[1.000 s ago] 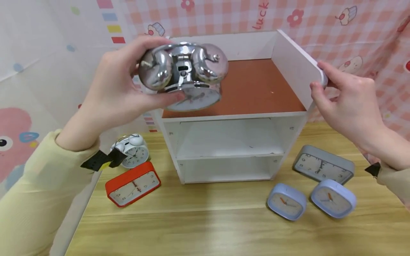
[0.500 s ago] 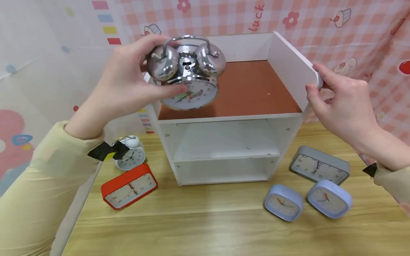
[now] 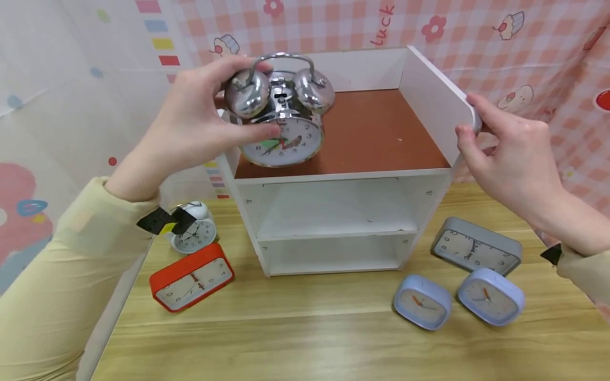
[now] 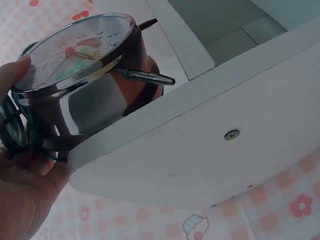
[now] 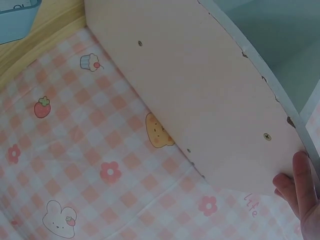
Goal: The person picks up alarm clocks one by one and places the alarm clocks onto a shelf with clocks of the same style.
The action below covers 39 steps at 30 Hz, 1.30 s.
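My left hand (image 3: 197, 114) grips a silver twin-bell alarm clock (image 3: 297, 140) by its left side, thumb across the dial and fingers behind. The clock overlaps the front left of the white cabinet's brown top surface (image 3: 381, 132), its bells and handle upward. In the left wrist view, the clock's metal feet (image 4: 147, 76) point toward the cabinet, close beside the edge of the side panel (image 4: 200, 135). With thumb and fingers, my right hand (image 3: 519, 143) pinches the upper front corner of the right side panel (image 3: 436, 100); the right wrist view shows fingertips (image 5: 300, 165) at that panel's edge.
Two open shelves (image 3: 333, 233) lie below the brown top. On the wooden table (image 3: 305, 328), a white twin-bell clock (image 3: 194, 235) and a red clock (image 3: 193, 278) stand left; a grey clock (image 3: 478, 246) and two lilac clocks (image 3: 421, 302) stand right.
The silver clock has turned more upright, so its dial and raised handle show more, and it has shifted slightly right relative to the cabinet. My right hand stays on the panel corner.
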Each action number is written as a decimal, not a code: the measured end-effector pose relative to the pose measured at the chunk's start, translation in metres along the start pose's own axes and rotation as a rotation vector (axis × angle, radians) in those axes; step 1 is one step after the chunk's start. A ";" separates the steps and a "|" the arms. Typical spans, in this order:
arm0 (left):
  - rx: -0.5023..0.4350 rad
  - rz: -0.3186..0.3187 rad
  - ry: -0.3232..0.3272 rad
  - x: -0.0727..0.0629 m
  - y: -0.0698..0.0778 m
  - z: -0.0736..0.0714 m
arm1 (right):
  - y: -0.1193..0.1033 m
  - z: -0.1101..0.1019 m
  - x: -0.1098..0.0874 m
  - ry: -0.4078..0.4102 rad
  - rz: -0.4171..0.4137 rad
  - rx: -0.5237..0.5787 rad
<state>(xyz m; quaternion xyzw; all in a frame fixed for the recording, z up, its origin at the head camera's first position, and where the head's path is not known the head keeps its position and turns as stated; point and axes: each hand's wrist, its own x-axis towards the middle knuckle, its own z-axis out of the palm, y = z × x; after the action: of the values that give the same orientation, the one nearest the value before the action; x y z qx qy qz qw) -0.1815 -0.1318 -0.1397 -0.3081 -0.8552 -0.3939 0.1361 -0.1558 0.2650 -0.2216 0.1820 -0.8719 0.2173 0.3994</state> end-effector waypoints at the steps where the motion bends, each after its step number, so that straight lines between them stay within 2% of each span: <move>1: 0.002 0.001 0.000 0.000 -0.001 0.000 | 0.000 0.000 0.000 0.001 -0.001 0.000; 12: 0.053 -0.041 -0.014 0.005 -0.011 -0.002 | -0.001 0.001 -0.001 0.004 0.005 0.011; 20: 0.112 -0.023 -0.017 0.005 -0.012 -0.002 | 0.001 0.001 -0.002 0.008 0.001 0.016; 27: 0.127 0.011 0.018 0.003 -0.012 -0.001 | 0.003 0.000 -0.003 0.001 0.002 -0.005; 33: 0.135 -0.026 0.045 0.003 -0.011 -0.003 | 0.004 0.000 -0.003 0.002 0.003 -0.002; 39: 0.162 -0.033 0.067 0.003 -0.012 -0.004 | 0.003 0.000 -0.004 -0.004 0.001 -0.023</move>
<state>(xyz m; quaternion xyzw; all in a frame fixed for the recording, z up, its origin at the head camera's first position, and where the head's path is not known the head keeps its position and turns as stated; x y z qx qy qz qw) -0.1914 -0.1393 -0.1429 -0.2685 -0.8842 -0.3358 0.1827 -0.1554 0.2678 -0.2253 0.1775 -0.8751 0.2072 0.3997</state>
